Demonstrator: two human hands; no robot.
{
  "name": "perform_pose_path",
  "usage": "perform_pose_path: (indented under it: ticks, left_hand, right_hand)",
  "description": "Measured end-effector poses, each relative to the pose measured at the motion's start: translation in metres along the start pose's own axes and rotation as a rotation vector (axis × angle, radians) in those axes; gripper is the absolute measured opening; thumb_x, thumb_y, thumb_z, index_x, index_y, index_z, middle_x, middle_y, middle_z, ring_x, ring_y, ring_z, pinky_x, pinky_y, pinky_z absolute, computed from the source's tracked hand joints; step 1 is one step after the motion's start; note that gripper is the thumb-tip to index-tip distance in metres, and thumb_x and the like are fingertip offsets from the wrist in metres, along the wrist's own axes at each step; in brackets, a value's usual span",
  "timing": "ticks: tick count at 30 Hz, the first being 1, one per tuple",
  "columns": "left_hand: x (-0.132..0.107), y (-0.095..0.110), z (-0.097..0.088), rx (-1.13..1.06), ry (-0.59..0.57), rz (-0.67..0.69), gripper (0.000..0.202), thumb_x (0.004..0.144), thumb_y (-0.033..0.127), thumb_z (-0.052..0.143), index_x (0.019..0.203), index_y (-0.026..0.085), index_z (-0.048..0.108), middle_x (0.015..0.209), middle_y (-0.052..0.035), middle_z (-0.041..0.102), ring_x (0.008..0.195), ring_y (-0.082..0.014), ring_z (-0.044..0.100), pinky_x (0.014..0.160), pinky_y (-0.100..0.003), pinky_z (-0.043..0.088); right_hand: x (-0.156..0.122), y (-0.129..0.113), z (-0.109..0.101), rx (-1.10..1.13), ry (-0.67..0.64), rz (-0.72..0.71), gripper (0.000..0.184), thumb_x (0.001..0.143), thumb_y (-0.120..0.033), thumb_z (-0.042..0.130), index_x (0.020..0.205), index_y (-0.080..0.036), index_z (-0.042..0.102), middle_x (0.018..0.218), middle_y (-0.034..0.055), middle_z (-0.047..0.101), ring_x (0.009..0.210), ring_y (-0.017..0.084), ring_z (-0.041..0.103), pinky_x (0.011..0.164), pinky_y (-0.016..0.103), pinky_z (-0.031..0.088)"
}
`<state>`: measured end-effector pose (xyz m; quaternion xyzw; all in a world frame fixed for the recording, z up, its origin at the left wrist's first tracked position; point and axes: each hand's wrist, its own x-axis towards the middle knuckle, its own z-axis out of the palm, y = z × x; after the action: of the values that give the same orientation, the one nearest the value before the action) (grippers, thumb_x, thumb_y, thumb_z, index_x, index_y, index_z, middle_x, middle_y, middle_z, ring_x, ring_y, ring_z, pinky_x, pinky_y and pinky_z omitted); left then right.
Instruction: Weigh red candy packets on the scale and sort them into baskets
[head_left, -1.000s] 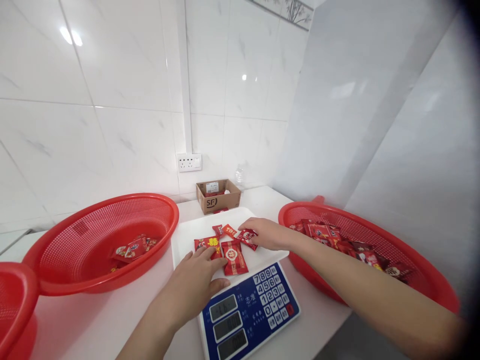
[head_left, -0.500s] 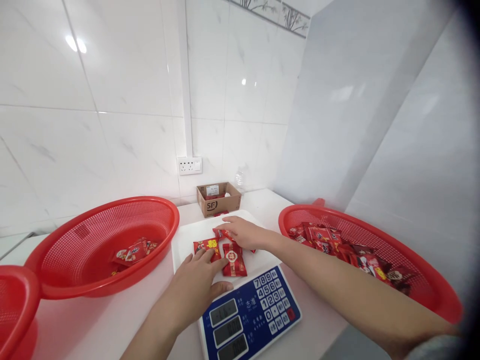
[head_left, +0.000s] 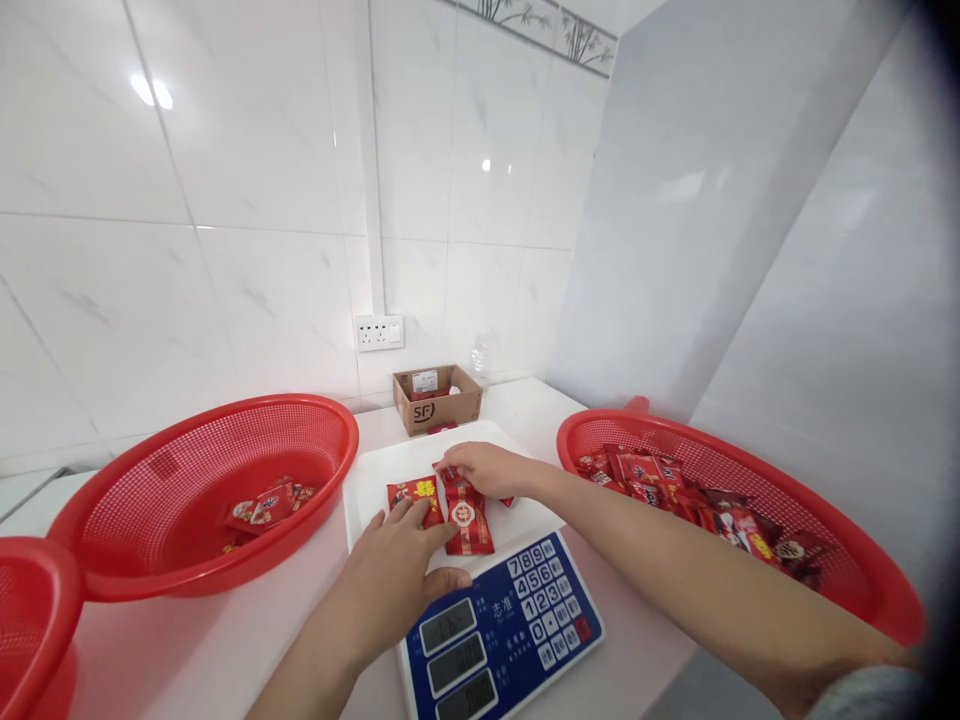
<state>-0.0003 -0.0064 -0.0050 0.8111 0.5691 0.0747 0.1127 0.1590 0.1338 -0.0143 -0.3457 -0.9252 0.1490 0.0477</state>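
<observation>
Several red candy packets (head_left: 468,520) lie on the white platter (head_left: 379,478) of a blue electronic scale (head_left: 501,632). My left hand (head_left: 394,580) rests flat on the platter's near edge, fingers spread, fingertips touching a packet with a yellow character (head_left: 417,492). My right hand (head_left: 489,468) lies over the far packets, fingers curled around the small ones under it. Its palm hides what it grips.
A red mesh basket (head_left: 202,480) at the left holds a few packets. A fuller red basket (head_left: 750,520) stands at the right. A small cardboard box (head_left: 437,396) sits against the tiled wall under a socket (head_left: 379,331). Another red basket's rim (head_left: 30,620) shows at bottom left.
My right hand has slid left across the platter from its right edge to the packets in the middle, and its fingers have curled. My left hand has stayed nearly still.
</observation>
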Motion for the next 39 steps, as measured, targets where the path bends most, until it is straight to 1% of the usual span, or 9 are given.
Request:
perform_pose_path:
  ticks: [4, 8, 10, 14, 19, 24, 30, 34, 39]
  left_hand:
    - [0.0, -0.001, 0.001, -0.008, 0.003, 0.011, 0.05, 0.084, 0.059, 0.043, 0.123, 0.031, 0.056, 0.133, -0.0139, 0.05, 0.125, -0.0361, 0.041, 0.099, -0.053, 0.033]
    - [0.0, 0.0, 0.0, -0.015, 0.009, 0.014, 0.049, 0.085, 0.057, 0.042, 0.124, 0.031, 0.056, 0.131, -0.0134, 0.052, 0.125, -0.0355, 0.041, 0.099, -0.053, 0.033]
    - [0.0, 0.0, -0.001, -0.016, 0.001, 0.004, 0.049, 0.086, 0.056, 0.042, 0.125, 0.03, 0.056, 0.131, -0.0133, 0.052, 0.125, -0.0355, 0.041, 0.099, -0.053, 0.032]
    - [0.0, 0.002, -0.002, -0.017, -0.012, -0.014, 0.051, 0.085, 0.057, 0.043, 0.126, 0.029, 0.054, 0.135, -0.0138, 0.048, 0.127, -0.036, 0.038, 0.101, -0.053, 0.031]
    - [0.0, 0.002, -0.001, -0.01, -0.008, -0.005, 0.048, 0.086, 0.052, 0.046, 0.126, 0.027, 0.055, 0.135, -0.0134, 0.049, 0.127, -0.0347, 0.039, 0.101, -0.051, 0.032]
    - [0.0, 0.0, 0.0, -0.044, 0.002, 0.013, 0.047, 0.086, 0.051, 0.047, 0.125, 0.027, 0.055, 0.134, -0.012, 0.05, 0.126, -0.0334, 0.04, 0.099, -0.048, 0.035]
    - [0.0, 0.002, -0.001, -0.06, -0.008, 0.016, 0.048, 0.086, 0.048, 0.048, 0.128, 0.026, 0.052, 0.136, -0.0123, 0.048, 0.127, -0.0327, 0.04, 0.1, -0.047, 0.035]
    - [0.0, 0.002, -0.001, -0.034, -0.001, 0.012, 0.047, 0.087, 0.049, 0.047, 0.128, 0.026, 0.053, 0.135, -0.0125, 0.048, 0.126, -0.0339, 0.04, 0.1, -0.049, 0.035]
    - [0.001, 0.002, -0.002, -0.012, 0.0, 0.003, 0.045, 0.087, 0.048, 0.047, 0.125, 0.027, 0.055, 0.135, -0.0128, 0.049, 0.125, -0.0345, 0.042, 0.1, -0.053, 0.034]
  right_hand:
    - [-0.009, 0.0, -0.004, 0.025, 0.012, 0.001, 0.046, 0.084, -0.009, 0.036, 0.122, -0.021, 0.058, 0.128, 0.0039, 0.058, 0.117, 0.018, 0.052, 0.1, 0.031, 0.039]
    - [-0.024, -0.001, -0.015, 0.023, 0.037, 0.048, 0.044, 0.086, -0.019, 0.042, 0.129, -0.017, 0.052, 0.135, 0.0079, 0.051, 0.125, 0.021, 0.045, 0.105, 0.034, 0.034]
    - [-0.032, -0.001, -0.021, 0.014, 0.018, 0.084, 0.047, 0.084, -0.024, 0.047, 0.131, -0.015, 0.049, 0.136, 0.0105, 0.05, 0.125, 0.024, 0.045, 0.104, 0.037, 0.035]
    - [-0.046, 0.003, -0.028, 0.011, -0.054, 0.13, 0.054, 0.079, -0.027, 0.055, 0.132, -0.017, 0.048, 0.134, 0.0111, 0.05, 0.122, 0.027, 0.047, 0.101, 0.039, 0.036]
    - [-0.048, 0.006, -0.021, 0.007, -0.079, 0.168, 0.062, 0.072, -0.03, 0.064, 0.132, -0.017, 0.049, 0.134, 0.0118, 0.05, 0.121, 0.029, 0.047, 0.1, 0.039, 0.036]
    - [-0.043, 0.0, -0.013, 0.003, -0.044, 0.134, 0.051, 0.074, -0.027, 0.063, 0.123, -0.018, 0.056, 0.124, 0.0113, 0.057, 0.112, 0.028, 0.053, 0.094, 0.038, 0.041]
    - [-0.041, -0.004, -0.01, -0.005, -0.021, 0.148, 0.046, 0.076, -0.024, 0.06, 0.121, -0.02, 0.057, 0.123, 0.0109, 0.057, 0.111, 0.027, 0.054, 0.094, 0.037, 0.04]
    - [-0.041, -0.003, -0.009, -0.005, -0.012, 0.144, 0.046, 0.076, -0.024, 0.059, 0.122, -0.019, 0.057, 0.123, 0.0108, 0.057, 0.111, 0.026, 0.054, 0.094, 0.036, 0.04]
    - [-0.044, -0.002, -0.009, 0.002, -0.008, 0.155, 0.047, 0.076, -0.023, 0.059, 0.123, -0.017, 0.056, 0.128, 0.0123, 0.054, 0.114, 0.027, 0.052, 0.096, 0.037, 0.04]
